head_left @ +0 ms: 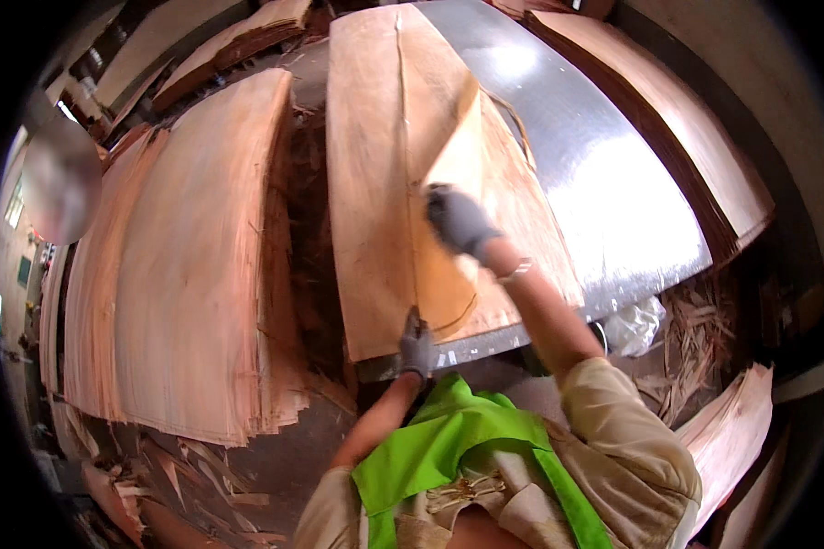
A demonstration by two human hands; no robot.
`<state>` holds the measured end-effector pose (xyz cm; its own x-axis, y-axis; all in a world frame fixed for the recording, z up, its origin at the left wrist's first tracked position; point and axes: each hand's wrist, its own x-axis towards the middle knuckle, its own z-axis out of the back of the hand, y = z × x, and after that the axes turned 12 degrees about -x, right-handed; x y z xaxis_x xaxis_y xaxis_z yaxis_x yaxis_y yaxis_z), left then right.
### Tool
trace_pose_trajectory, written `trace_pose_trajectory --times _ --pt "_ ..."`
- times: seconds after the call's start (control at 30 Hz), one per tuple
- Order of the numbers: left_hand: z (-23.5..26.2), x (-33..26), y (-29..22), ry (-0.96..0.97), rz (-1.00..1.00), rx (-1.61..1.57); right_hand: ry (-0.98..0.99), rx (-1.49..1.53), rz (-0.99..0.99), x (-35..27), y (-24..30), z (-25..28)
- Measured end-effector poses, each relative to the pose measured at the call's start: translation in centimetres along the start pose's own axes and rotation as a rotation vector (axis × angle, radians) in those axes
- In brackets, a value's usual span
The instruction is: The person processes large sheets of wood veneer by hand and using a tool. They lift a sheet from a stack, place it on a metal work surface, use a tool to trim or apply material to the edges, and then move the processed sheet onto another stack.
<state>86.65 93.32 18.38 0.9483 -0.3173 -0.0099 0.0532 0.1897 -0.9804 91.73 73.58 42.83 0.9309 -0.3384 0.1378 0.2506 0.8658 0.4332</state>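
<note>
two gloved hands (418,345), one metal table (604,201), several veneer stacks (192,265)

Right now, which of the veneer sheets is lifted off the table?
The narrow sheet under the right hand: its right edge is raised and tilted, while the wide sheet beside it lies flat on the metal table.

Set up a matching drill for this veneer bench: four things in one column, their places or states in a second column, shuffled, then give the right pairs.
Column one:
1. Right hand in a grey glove
2. Left hand in a grey glove
3. Shiny grey metal table top
4. Tall stack of pale reddish wood veneer sheets

Column two:
A. Stands to the left of the bench
B. Bare and glaring on its right part
C. Pinches the near edge of the thin tan veneer sheet
D. Lies higher up on the lifted, folded veneer piece

Pairs: 1-D, 2-C, 3-B, 4-A
</note>
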Motion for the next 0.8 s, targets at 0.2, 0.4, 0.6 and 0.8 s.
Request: trace_pose_trajectory --times 0.2,0.4,0.6,0.8 --pt "-0.8 -5.4 3.0 0.449 0.217 0.118 0.415 -0.122 0.094 1.3 10.8 -15.8" --pt "0.0 -6.4 3.4 0.728 0.377 -0.144 0.516 -0.239 0.113 -1.1 15.4 -23.0" --pt "0.1 -4.6 1.9 0.962 0.784 -0.753 0.412 0.010 0.452 -1.9 12.2 -21.6" --pt "1.6 -2.6 -0.1 0.995 0.933 -0.835 -0.042 0.488 -0.216 -7.7 -2.9 -13.9"
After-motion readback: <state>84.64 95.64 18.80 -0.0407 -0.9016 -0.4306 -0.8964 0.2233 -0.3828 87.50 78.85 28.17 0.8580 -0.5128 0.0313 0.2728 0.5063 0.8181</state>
